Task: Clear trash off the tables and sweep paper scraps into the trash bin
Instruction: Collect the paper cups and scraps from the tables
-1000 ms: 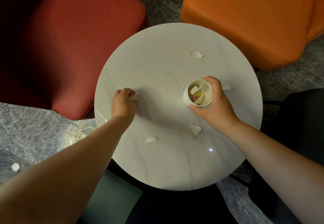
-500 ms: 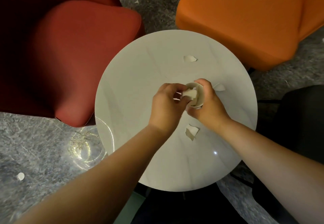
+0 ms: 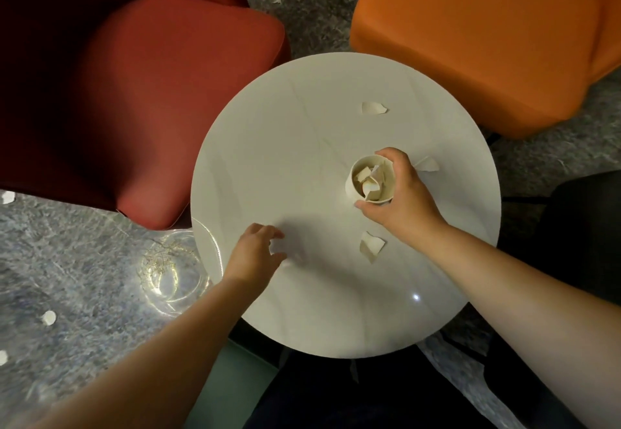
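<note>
My right hand [image 3: 401,201] holds a cup [image 3: 369,180]. My fingers curl round its far side and my thumb presses the near side. The cup stands on the table [image 3: 302,146], out toward three o'clock, and torn paper bits fill it.

My left hand [image 3: 255,253] hangs over the table near eight o'clock. Its fingers are spread and a little bent, and they hold nothing I can see.

One scrap [image 3: 371,245] lies just by my right wrist, at five o'clock. Another scrap [image 3: 427,164] peeks out behind my right hand. A third scrap [image 3: 373,108] lies at one o'clock.

A red chair [image 3: 151,99] sits at ten o'clock and an orange chair [image 3: 487,42] at two. More bits [image 3: 49,317] lie on the floor.
</note>
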Demonstrator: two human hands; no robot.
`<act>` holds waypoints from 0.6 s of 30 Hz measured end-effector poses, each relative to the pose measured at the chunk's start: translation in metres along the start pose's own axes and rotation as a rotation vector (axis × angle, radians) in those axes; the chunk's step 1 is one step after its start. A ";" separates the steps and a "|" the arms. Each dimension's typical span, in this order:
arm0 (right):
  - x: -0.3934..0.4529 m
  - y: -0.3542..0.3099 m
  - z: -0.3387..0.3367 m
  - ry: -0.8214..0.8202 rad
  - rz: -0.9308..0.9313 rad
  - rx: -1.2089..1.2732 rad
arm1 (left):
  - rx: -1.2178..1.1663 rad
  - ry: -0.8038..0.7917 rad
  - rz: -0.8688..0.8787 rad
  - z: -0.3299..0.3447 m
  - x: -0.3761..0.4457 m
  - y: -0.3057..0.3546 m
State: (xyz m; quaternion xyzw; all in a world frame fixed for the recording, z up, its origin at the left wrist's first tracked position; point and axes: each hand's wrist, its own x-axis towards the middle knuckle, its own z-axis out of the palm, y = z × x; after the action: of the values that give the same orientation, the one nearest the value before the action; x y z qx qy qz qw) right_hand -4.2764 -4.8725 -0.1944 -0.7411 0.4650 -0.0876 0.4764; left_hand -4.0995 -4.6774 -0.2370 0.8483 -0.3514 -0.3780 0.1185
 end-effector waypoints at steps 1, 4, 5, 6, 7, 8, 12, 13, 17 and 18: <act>-0.002 -0.001 0.000 -0.012 -0.001 -0.001 | 0.008 -0.021 0.001 0.007 -0.003 -0.005; -0.008 0.001 0.001 -0.039 -0.009 -0.011 | -0.004 -0.016 0.008 0.024 -0.007 -0.008; -0.010 0.001 0.000 -0.048 -0.005 -0.020 | 0.001 -0.004 0.013 0.030 -0.007 -0.008; -0.012 0.002 0.000 -0.056 -0.001 -0.027 | 0.009 0.009 0.019 0.035 -0.007 -0.007; -0.013 0.003 -0.001 -0.065 0.000 -0.034 | 0.021 0.019 0.026 0.040 -0.006 -0.007; -0.015 0.003 -0.002 -0.073 -0.002 -0.038 | 0.038 0.024 0.031 0.044 -0.007 -0.006; -0.016 0.002 -0.003 -0.086 -0.007 -0.032 | 0.070 0.032 0.036 0.050 -0.010 -0.007; -0.017 0.001 -0.004 -0.087 -0.008 -0.030 | 0.070 0.039 0.039 0.050 -0.010 -0.006; -0.017 0.000 -0.005 -0.093 -0.008 -0.017 | 0.051 0.064 0.039 0.049 -0.010 -0.001; -0.018 0.001 -0.006 -0.093 -0.008 -0.015 | 0.047 0.058 0.038 0.048 -0.009 0.000</act>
State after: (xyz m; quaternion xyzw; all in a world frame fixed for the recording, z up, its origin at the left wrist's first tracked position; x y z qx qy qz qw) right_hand -4.2898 -4.8623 -0.1866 -0.7498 0.4399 -0.0513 0.4916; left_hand -4.1391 -4.6679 -0.2647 0.8546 -0.3724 -0.3429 0.1159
